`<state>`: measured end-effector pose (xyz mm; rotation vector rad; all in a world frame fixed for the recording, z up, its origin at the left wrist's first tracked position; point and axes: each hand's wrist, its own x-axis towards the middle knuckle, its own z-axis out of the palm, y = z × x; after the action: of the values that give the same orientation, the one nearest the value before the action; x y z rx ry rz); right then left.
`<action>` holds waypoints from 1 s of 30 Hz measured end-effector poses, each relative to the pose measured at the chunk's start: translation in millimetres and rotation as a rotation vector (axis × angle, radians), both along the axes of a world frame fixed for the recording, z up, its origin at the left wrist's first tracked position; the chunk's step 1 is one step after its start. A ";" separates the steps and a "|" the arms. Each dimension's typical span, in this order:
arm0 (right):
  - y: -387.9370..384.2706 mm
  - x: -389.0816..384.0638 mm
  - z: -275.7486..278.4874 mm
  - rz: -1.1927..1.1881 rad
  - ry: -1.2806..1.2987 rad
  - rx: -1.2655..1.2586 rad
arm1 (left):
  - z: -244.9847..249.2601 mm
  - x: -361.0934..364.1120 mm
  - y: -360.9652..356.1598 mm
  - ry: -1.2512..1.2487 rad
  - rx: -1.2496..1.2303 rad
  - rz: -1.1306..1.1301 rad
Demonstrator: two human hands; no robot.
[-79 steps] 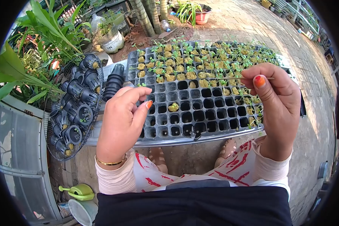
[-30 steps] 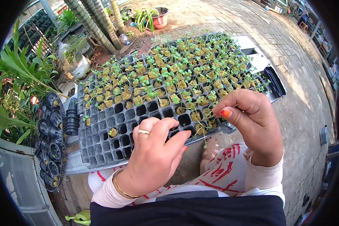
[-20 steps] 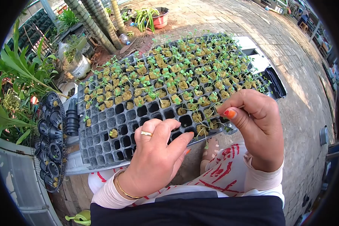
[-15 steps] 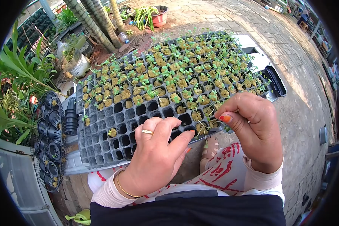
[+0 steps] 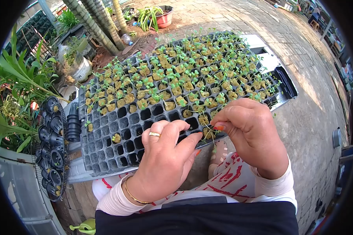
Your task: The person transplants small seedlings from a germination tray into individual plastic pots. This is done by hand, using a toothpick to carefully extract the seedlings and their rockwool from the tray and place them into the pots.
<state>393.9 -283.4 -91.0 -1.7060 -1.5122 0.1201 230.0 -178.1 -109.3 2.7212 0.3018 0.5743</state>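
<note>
A black seedling tray [image 5: 102, 156] spreads out before me, its far cells holding small green seedlings [image 5: 176, 74] in brown plugs and many near cells empty. My left hand [image 5: 164, 156], with a ring and a bracelet, rests over the tray's near edge, fingers apart and nothing visible in them. At the near right edge, my right hand [image 5: 251, 133] is closed in a pinch just above a seedling plug [image 5: 208, 133]; what its fingertips hold is too small to make out. A lone plug [image 5: 116, 138] sits among empty cells at the left.
Left of the tray stand a stack of black pots [image 5: 73, 127] and a wire basket [image 5: 68, 156] of black net pots. Farther back are tree trunks, a white bucket [image 5: 82, 72] and a red planter [image 5: 165, 18]. A green watering can [image 5: 87, 226] lies at lower left.
My right hand has moved left and slightly down, closer to the plug at the tray's near edge and to my left hand. My left hand has barely moved.
</note>
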 end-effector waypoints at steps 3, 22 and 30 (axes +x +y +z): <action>3.5 0.6 -8.3 0.009 0.023 -0.026 | -0.3 2.3 -1.7 -0.014 -0.003 0.030; 7.4 1.9 -3.8 -0.132 0.276 -0.082 | -8.7 11.9 -9.5 -0.150 -0.041 0.122; 4.3 1.7 -1.7 -0.120 0.416 -0.042 | -11.1 16.9 -9.2 -0.194 -0.028 0.112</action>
<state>395.6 -279.1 -92.7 -1.6744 -1.1044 0.4190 246.8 -187.3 -120.4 2.6085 0.4098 0.8512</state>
